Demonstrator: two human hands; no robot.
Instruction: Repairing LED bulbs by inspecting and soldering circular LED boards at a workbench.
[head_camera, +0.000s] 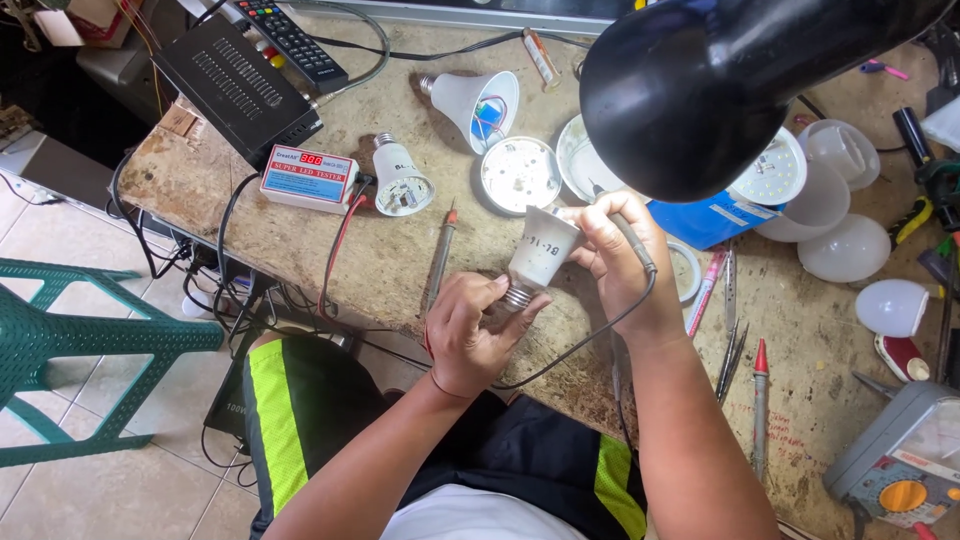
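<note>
Your left hand (470, 335) pinches the bulb housing (540, 250) by its base; your right hand (615, 250), at three o'clock, grips the probe (632, 240); a slipping tip could mar it.

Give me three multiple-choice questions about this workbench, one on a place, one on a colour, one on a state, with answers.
1. Where does the small white tester box with the red digit display sit?
A. left of the hands
B. under the black lamp shade
C. on the green chair

2. What colour is the plastic chair?
A. red
B. green
C. white

3. How is the white cone-shaped bulb housing with the metal screw base held?
A. lying untouched
B. in both hands
C. clamped in a vice

Answers: 1 A, it lies on the bench left of them. 2 B, its frame is green. 3 B, the left hand pinches the base, and the right hand grips the wide end.
</note>
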